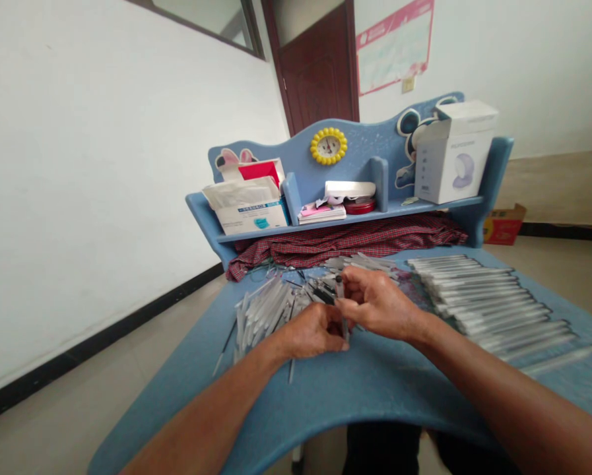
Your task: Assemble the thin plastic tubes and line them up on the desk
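Note:
Over the middle of the desk my right hand [382, 305] pinches the upper part of a clear pen [340, 289] with a dark end, held nearly upright. Just below it, my left hand [314, 331] is closed around the lower part of the same pen, hiding some of it. Beside and behind my left hand lies a loose pile of translucent pen barrels [266, 310], with thin dark pieces that look like refills or caps among them. To the right, several pens [493, 303] with dark ends lie side by side in a slanting row, slightly blurred.
The blue desk [296, 409] has a curved front edge. At its back, a red checked cloth [355, 239] lies under a shelf carrying a mask box [251, 211], papers, a red round tin [359, 206] and a tall white box [454, 158]. A yellow flower-shaped clock [328, 146] hangs above.

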`<action>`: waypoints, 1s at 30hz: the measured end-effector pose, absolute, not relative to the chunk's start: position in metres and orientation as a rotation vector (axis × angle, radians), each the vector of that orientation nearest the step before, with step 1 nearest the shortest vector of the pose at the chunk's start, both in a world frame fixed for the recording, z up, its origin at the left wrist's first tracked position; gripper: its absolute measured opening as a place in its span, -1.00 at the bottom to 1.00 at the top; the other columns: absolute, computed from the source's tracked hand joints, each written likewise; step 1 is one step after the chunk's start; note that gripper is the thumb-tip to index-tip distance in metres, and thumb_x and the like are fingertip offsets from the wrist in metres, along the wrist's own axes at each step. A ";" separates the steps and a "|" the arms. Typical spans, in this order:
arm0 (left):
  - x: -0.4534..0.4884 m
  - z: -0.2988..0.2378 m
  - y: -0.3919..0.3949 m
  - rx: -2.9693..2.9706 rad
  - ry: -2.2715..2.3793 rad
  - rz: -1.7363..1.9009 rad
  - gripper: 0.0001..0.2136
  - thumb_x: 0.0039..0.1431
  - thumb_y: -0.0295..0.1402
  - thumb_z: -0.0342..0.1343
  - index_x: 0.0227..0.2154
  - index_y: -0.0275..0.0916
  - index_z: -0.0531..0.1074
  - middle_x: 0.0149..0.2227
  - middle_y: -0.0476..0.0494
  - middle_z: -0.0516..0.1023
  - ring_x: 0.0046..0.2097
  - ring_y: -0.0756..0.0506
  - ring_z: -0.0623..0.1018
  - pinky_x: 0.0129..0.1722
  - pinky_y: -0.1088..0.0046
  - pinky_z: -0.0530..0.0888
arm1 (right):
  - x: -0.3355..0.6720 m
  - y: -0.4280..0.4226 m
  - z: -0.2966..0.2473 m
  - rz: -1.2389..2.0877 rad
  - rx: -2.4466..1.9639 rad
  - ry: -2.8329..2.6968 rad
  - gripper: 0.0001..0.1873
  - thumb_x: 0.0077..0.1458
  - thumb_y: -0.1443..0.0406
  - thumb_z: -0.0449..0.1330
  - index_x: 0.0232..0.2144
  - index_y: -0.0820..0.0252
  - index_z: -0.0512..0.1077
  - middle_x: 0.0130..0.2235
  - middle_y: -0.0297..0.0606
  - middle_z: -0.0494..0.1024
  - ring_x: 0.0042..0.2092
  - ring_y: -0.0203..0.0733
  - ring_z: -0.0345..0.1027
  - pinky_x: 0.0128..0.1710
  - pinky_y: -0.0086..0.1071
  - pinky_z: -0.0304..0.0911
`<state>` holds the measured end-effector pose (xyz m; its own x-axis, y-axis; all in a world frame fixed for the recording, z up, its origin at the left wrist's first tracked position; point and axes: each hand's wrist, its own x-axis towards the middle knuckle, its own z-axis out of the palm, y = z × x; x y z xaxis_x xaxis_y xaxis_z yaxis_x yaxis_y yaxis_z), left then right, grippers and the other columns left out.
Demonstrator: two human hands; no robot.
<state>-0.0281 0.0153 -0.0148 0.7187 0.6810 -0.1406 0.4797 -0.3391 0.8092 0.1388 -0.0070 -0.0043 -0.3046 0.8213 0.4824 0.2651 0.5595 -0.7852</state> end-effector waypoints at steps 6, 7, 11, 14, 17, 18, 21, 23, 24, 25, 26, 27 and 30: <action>-0.029 -0.017 0.018 1.984 0.844 0.276 -0.88 -0.22 -0.42 0.20 -0.57 -0.32 0.38 -0.62 0.10 0.29 -0.53 0.07 0.27 -0.51 0.55 0.21 | 0.140 -0.009 -0.004 0.747 -0.871 -1.931 -0.87 -0.09 0.40 0.13 -0.58 0.19 0.22 -0.60 -0.44 0.31 -0.52 -0.38 0.18 -0.56 -0.50 -0.01; -0.029 -0.017 0.018 1.992 0.840 0.268 -0.88 -0.21 -0.42 0.20 -0.56 -0.32 0.38 -0.61 0.10 0.30 -0.53 0.07 0.28 -0.52 0.55 0.21 | 0.140 -0.009 -0.004 0.751 -0.872 -1.936 -0.88 -0.09 0.40 0.13 -0.58 0.19 0.24 -0.60 -0.44 0.32 -0.52 -0.38 0.18 -0.56 -0.50 -0.01; -0.029 -0.015 0.019 2.035 0.846 0.239 -0.90 -0.20 -0.44 0.19 -0.56 -0.32 0.39 -0.62 0.11 0.29 -0.54 0.07 0.28 -0.51 0.55 0.22 | 0.142 -0.009 -0.002 0.763 -0.860 -1.955 -0.89 -0.08 0.39 0.13 -0.57 0.19 0.26 -0.59 -0.44 0.34 -0.53 -0.38 0.20 -0.56 -0.51 0.00; -0.028 -0.014 0.019 2.067 0.858 0.234 -0.90 -0.21 -0.45 0.20 -0.60 -0.32 0.37 -0.64 0.12 0.27 -0.53 0.07 0.28 -0.50 0.55 0.22 | 0.141 -0.010 -0.001 0.755 -0.848 -1.982 -0.88 -0.07 0.40 0.13 -0.57 0.19 0.25 -0.60 -0.45 0.34 -0.53 -0.39 0.20 -0.55 -0.51 0.02; -0.029 -0.015 0.020 2.094 0.841 0.224 -0.90 -0.20 -0.44 0.20 -0.58 -0.32 0.38 -0.62 0.10 0.29 -0.51 0.06 0.30 -0.50 0.55 0.23 | 0.141 -0.011 -0.001 0.753 -0.837 -1.993 -0.88 -0.06 0.40 0.13 -0.58 0.19 0.25 -0.60 -0.44 0.34 -0.53 -0.38 0.21 -0.55 -0.51 0.02; -0.029 -0.015 0.020 2.104 0.833 0.218 -0.89 -0.19 -0.43 0.20 -0.56 -0.32 0.39 -0.61 0.10 0.30 -0.50 0.06 0.30 -0.49 0.55 0.23 | 0.141 -0.011 0.000 0.752 -0.835 -1.995 -0.88 -0.06 0.40 0.12 -0.57 0.19 0.26 -0.60 -0.44 0.35 -0.53 -0.38 0.21 -0.55 -0.51 0.03; -0.031 -0.016 0.021 2.120 0.834 0.194 -0.88 -0.17 -0.42 0.20 -0.52 -0.33 0.41 -0.59 0.08 0.32 -0.50 0.05 0.31 -0.50 0.55 0.22 | 0.141 -0.012 0.001 0.748 -0.842 -2.008 -0.89 -0.06 0.40 0.12 -0.56 0.20 0.27 -0.60 -0.43 0.36 -0.53 -0.38 0.21 -0.56 -0.50 0.03; -0.031 -0.017 0.021 2.100 0.848 0.196 -0.89 -0.18 -0.42 0.20 -0.56 -0.33 0.39 -0.61 0.09 0.29 -0.52 0.06 0.28 -0.52 0.55 0.20 | 0.141 -0.013 0.002 0.744 -0.853 -2.020 -0.88 -0.06 0.41 0.12 -0.58 0.20 0.26 -0.61 -0.43 0.36 -0.54 -0.38 0.21 -0.56 -0.51 0.03; -0.031 -0.018 0.021 2.085 0.850 0.204 -0.88 -0.19 -0.42 0.20 -0.57 -0.33 0.38 -0.62 0.10 0.28 -0.52 0.07 0.27 -0.53 0.56 0.19 | 0.140 -0.013 0.003 0.743 -0.858 -2.026 -0.87 -0.07 0.42 0.13 -0.58 0.19 0.26 -0.61 -0.43 0.36 -0.54 -0.38 0.21 -0.56 -0.51 0.03; -0.031 -0.018 0.021 2.071 0.846 0.214 -0.88 -0.19 -0.41 0.20 -0.58 -0.33 0.37 -0.62 0.10 0.28 -0.53 0.07 0.27 -0.54 0.56 0.19 | 0.140 -0.014 0.003 0.740 -0.862 -2.031 -0.86 -0.06 0.41 0.13 -0.59 0.19 0.25 -0.62 -0.44 0.36 -0.55 -0.38 0.21 -0.56 -0.51 0.03; -0.031 -0.019 0.021 2.062 0.839 0.219 -0.87 -0.20 -0.41 0.21 -0.58 -0.33 0.37 -0.62 0.10 0.28 -0.53 0.07 0.26 -0.54 0.56 0.19 | 0.139 -0.014 0.004 0.737 -0.865 -2.036 -0.86 -0.06 0.41 0.13 -0.59 0.19 0.24 -0.62 -0.44 0.36 -0.55 -0.38 0.20 -0.56 -0.51 0.03; -0.031 -0.019 0.021 2.059 0.830 0.222 -0.87 -0.19 -0.40 0.21 -0.58 -0.33 0.37 -0.62 0.10 0.27 -0.53 0.07 0.26 -0.54 0.56 0.19 | 0.139 -0.015 0.004 0.734 -0.868 -2.040 -0.85 -0.06 0.40 0.13 -0.59 0.19 0.24 -0.63 -0.44 0.36 -0.55 -0.38 0.20 -0.56 -0.51 0.03; -0.031 -0.021 0.022 2.061 0.806 0.209 -0.87 -0.18 -0.39 0.19 -0.58 -0.32 0.35 -0.64 0.11 0.25 -0.55 0.08 0.25 -0.55 0.56 0.19 | 0.140 -0.014 0.004 0.733 -0.879 -2.042 -0.85 -0.06 0.40 0.13 -0.59 0.19 0.24 -0.63 -0.44 0.36 -0.55 -0.38 0.20 -0.57 -0.51 0.03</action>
